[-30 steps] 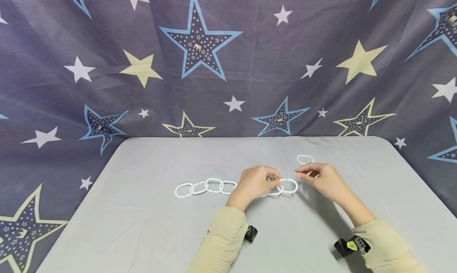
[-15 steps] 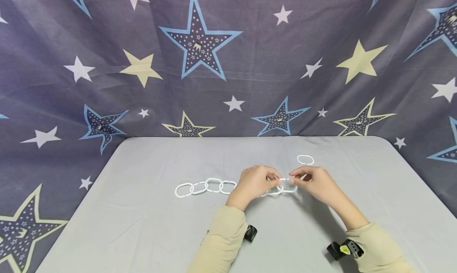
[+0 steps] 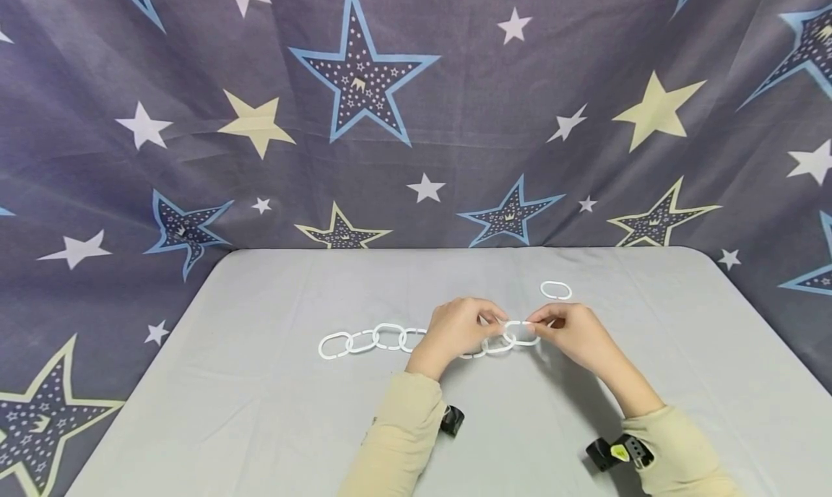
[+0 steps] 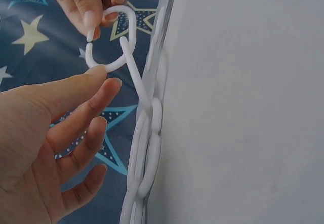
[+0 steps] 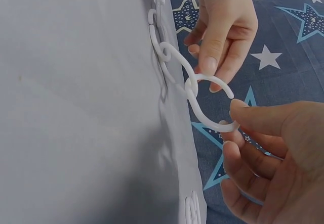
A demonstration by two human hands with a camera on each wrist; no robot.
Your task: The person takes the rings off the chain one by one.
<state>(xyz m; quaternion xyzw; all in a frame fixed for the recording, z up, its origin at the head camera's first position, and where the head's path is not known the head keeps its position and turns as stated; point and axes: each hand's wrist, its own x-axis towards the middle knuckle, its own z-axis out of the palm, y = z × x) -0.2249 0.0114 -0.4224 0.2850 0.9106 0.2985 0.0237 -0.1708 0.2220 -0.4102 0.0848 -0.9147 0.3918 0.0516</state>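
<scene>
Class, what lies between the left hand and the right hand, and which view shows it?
The end link of the chain lies between the left hand and the right hand, pinched by both; head and wrist views show it.

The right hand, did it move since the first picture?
Yes: against the loose link, the right hand moved left, onto the end link.

No text, label, brand, number or sign can be read in any of the views.
</scene>
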